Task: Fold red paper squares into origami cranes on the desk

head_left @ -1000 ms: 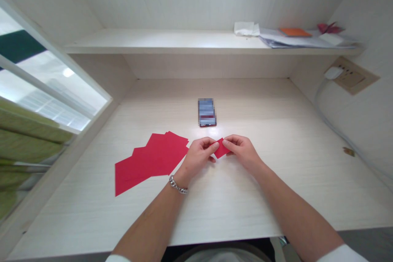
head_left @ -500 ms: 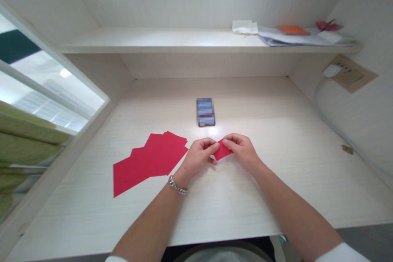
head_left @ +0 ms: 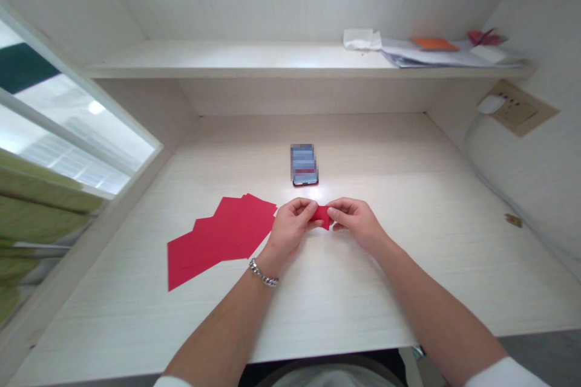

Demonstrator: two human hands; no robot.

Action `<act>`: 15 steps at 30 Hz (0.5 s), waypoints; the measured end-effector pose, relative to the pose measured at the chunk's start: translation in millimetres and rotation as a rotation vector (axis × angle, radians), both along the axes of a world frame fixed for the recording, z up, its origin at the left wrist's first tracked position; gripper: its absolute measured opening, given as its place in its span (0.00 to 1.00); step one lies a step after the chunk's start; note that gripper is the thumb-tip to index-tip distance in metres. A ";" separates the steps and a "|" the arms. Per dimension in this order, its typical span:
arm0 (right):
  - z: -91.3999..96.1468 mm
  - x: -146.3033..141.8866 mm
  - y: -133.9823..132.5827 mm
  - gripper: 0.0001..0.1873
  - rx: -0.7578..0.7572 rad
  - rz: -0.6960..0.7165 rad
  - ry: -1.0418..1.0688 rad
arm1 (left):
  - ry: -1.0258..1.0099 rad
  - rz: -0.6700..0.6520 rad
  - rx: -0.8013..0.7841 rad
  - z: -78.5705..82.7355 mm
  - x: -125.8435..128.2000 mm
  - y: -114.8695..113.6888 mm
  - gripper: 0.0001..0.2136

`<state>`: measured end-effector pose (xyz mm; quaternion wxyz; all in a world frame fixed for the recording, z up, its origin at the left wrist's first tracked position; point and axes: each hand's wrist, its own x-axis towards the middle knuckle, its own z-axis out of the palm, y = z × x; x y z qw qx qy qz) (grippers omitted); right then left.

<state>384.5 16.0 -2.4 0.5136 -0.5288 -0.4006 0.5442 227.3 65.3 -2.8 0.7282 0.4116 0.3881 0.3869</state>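
Note:
A small folded piece of red paper (head_left: 322, 216) is held between my two hands, just above the desk. My left hand (head_left: 293, 225) pinches its left side with thumb and fingers. On its right side, the thumb and fingers of my right hand (head_left: 354, 219) are closed on the edge. Parts of the paper are hidden under my fingers. Several overlapping sheets of red paper (head_left: 222, 233) lie fanned out to the left of my left hand. Beyond my hands lies a phone (head_left: 304, 165), its lit screen blurred out.
A shelf (head_left: 236, 57) runs along the back, with a white tissue (head_left: 362, 40), stacked papers (head_left: 426, 57), an orange pad (head_left: 434, 44) and a red folded flower-like shape (head_left: 486, 37). On the right wall, a white plug (head_left: 491, 104) sits in a socket panel, its cable (head_left: 490, 184) hanging down.
The red paper has turned between my fingers, and less of it shows now. My fingers have shifted their hold slightly. The sheets and phone stay in place.

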 end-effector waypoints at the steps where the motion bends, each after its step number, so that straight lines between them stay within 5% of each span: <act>1: 0.6 0.2 -0.3 0.15 -0.012 0.003 0.015 | 0.001 -0.005 -0.001 0.2 -0.1 0.1 0.15; 15: -3.9 3.2 -0.4 0.16 -0.071 0.062 0.188 | -0.036 -0.046 0.003 2.4 -2.7 -0.1 0.14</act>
